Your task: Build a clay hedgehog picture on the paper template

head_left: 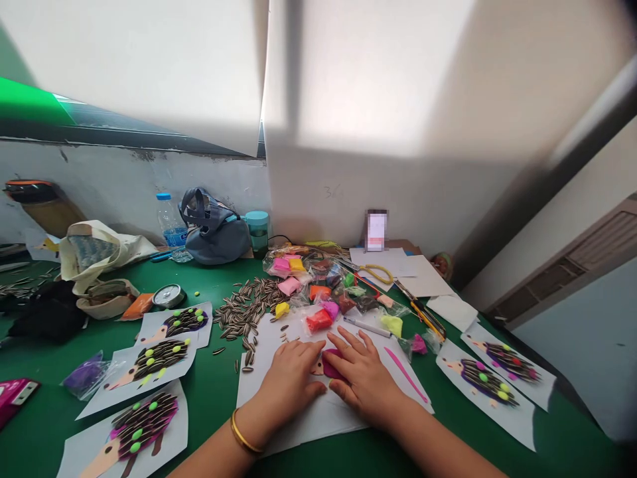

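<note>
On white paper (308, 428) in front of me lies a small hedgehog figure, with a peach clay face (316, 366) and a flattened purple clay body (328, 369). My right hand (365, 378) rests with spread fingers over the body, its fingertips touching the clay and hiding part of it. At the face's left side is my left hand (291, 378), fingers stretched out and lying on the paper. A gold bangle (241, 435) circles the left wrist. To the right lies a pink modelling tool (405, 375).
Striped sunflower seeds (253, 302) are heaped at the paper's upper left. Behind are bagged clays (318, 318), scissors (378, 272) and a propped phone (376, 231). Finished seed hedgehogs lie on cards at left (174, 392) and right (520, 425).
</note>
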A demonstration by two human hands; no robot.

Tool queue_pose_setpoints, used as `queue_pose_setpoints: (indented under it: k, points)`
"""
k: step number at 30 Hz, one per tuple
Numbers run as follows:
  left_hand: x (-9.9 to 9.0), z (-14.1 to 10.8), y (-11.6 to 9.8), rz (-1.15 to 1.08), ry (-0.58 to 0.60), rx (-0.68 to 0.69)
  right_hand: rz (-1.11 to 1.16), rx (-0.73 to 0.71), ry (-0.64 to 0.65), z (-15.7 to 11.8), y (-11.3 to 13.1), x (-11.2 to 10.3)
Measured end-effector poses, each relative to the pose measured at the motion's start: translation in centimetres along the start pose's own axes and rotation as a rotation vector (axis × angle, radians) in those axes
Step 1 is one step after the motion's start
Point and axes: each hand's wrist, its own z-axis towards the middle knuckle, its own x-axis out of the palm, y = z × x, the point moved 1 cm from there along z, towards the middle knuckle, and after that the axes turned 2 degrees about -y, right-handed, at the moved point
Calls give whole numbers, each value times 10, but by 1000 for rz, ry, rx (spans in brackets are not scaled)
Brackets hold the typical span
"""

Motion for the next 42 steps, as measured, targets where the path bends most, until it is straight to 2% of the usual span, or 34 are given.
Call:
queue_pose_setpoints:
  k: [5, 13, 21, 31, 38, 42]
  points:
    - [0, 0, 0, -3, -2, -8, 3, 29, -5, 4, 2, 4]
    - [-2, 0, -1, -12, 23, -23, 17, 195, -236, -4, -19, 4]
    - [-2, 0, -2, 1, 16, -23, -11, 23, -38, -16, -12, 4]
    - [-2, 0, -1, -3, 6, -9, -4, -28, -2, -13, -6, 4]
    - [0, 0, 0, -9, -11, -1, 12, -116, -55, -13, -1, -3]
    - [1, -1, 0, -7, -21, 2, 50, -93, -26, -12, 4, -3]
